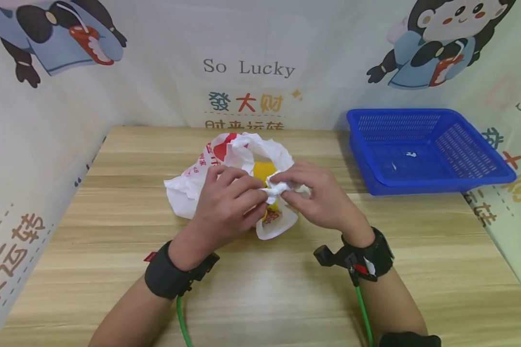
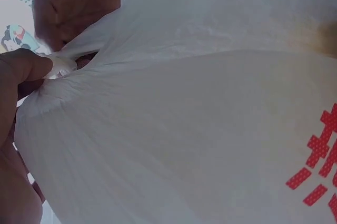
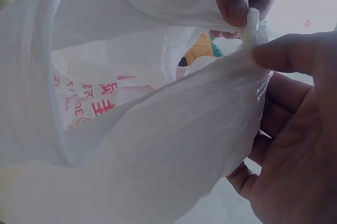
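Observation:
A thin white plastic bag (image 1: 184, 190) with red printing lies on the table, its mouth bunched up between the two hands. Something yellow (image 1: 264, 169) shows through an opening in it; its kind cannot be told. From the left, the left hand (image 1: 230, 202) pinches a twisted, knot-like part of the bag (image 1: 274, 191). Thumb and fingers of the right hand (image 1: 323, 195) pinch the same part from the right. In the right wrist view, the knotted plastic (image 3: 253, 32) sits between both hands' fingertips, and loose bag film hangs below it.
A blue plastic basket (image 1: 430, 178) stands at the back right, with small white scraps (image 1: 411, 154) on its bottom. Printed white cloth (image 1: 252, 38) hangs behind and beside the wooden table (image 1: 260, 294). Green cables (image 1: 363, 313) run from the wrist straps.

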Available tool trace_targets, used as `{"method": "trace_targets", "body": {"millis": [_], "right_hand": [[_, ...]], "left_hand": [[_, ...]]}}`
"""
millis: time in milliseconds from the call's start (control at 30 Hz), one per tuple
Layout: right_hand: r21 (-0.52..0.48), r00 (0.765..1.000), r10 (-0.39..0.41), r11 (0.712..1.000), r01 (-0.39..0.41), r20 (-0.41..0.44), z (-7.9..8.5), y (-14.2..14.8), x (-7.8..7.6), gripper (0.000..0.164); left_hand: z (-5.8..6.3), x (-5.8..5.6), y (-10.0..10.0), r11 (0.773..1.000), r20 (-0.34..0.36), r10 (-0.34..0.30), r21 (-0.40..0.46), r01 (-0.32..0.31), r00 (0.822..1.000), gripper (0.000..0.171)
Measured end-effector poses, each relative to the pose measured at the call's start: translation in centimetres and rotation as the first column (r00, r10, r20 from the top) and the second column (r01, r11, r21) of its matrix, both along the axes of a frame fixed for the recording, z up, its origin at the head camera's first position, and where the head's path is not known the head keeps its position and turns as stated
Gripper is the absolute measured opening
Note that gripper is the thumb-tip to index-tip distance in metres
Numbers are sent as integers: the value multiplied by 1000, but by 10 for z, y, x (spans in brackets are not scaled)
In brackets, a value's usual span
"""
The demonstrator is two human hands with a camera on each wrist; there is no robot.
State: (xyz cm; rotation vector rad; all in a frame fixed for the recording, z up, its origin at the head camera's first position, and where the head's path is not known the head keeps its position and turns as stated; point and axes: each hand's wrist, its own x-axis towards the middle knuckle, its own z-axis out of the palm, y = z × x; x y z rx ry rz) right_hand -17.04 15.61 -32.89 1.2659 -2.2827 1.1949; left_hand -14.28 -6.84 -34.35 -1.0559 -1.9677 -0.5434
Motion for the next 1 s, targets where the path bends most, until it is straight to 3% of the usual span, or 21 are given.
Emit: {"method": "trace_targets", "body": {"millis": [167, 333, 667, 1000], "right_hand": [[-34, 1000, 21, 999, -21, 8, 0, 3, 1, 21], [-63, 999, -13, 998, 11, -33, -1, 4, -1, 16], [-231, 996, -16, 973, -4, -84, -3, 5, -7, 20], [-301, 993, -116, 948, 104, -23, -2, 3, -10, 11]], "left_hand": [[0, 1, -1, 1000, 10, 0, -2, 0, 1000, 10], [1, 0, -2, 1000, 10, 1, -6, -1, 1000, 11], [3, -1, -3, 1000, 22, -3, -20, 4, 1000, 12], [4, -1, -5, 999, 46, 2, -39, 0, 999, 12]]}}
